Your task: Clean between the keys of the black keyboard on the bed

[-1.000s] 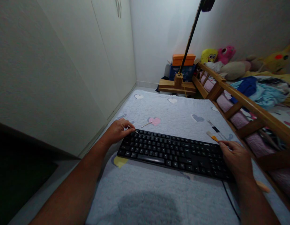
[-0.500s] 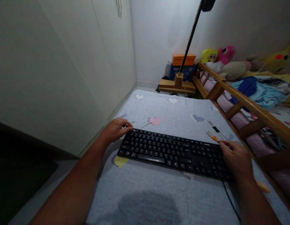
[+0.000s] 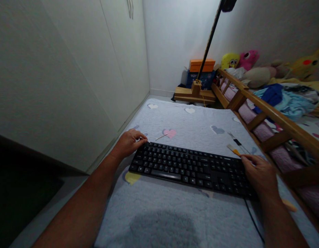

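A black keyboard (image 3: 172, 163) lies flat, slightly slanted, on a pale blue quilt. At its upper left corner my left hand (image 3: 130, 143) is closed in a pinch around a thin white stick, seemingly a cotton swab, mostly covered by the fingers. My right hand (image 3: 261, 174) grips the keyboard's right end and hides the keys there. A flat brush (image 3: 234, 150) with a yellow handle reaches up to the right fingertips; whether they touch it I cannot tell. Another cotton swab (image 3: 161, 136) rests on the quilt behind the keyboard.
A thin tool with a black sleeve (image 3: 237, 142) lies beyond the brush. Under my right wrist an orange-tan piece (image 3: 289, 205) sticks out. The keyboard cable (image 3: 253, 220) runs toward me. A wooden bed rail (image 3: 275, 113) borders the right, a white wardrobe (image 3: 97, 69) the left.
My left fingers have shifted very slightly at the keyboard's corner, and the white tip below them shows less. My right hand and the keyboard are nearly unmoved.
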Action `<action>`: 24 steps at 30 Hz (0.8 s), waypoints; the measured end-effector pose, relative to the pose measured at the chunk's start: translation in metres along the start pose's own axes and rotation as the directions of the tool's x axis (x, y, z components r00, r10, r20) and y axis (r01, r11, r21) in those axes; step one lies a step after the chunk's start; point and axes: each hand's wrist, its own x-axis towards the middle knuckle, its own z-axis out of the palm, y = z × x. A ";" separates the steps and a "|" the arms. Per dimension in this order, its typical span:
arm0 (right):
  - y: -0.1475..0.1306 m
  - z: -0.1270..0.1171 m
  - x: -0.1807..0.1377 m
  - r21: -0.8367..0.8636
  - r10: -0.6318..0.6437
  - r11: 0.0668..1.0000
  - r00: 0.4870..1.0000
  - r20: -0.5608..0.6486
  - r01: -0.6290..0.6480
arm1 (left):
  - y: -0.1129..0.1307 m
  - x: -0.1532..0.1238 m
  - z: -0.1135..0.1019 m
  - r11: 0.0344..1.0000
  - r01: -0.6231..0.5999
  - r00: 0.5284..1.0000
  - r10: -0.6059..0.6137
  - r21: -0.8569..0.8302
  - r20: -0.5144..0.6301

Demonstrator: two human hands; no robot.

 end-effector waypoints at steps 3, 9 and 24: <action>-0.002 -0.001 0.000 0.001 0.001 1.000 1.000 0.006 -0.001 | -0.001 -0.001 -0.002 1.000 0.003 1.000 -0.003 -0.008 0.015; -0.005 -0.003 0.000 0.016 0.007 1.000 1.000 0.006 -0.007 | 0.000 -0.001 -0.004 1.000 0.007 0.998 -0.006 -0.022 0.057; -0.005 -0.002 0.000 0.025 0.007 1.000 1.000 0.002 -0.007 | 0.003 0.001 0.009 1.000 0.009 0.999 -0.009 -0.013 -0.039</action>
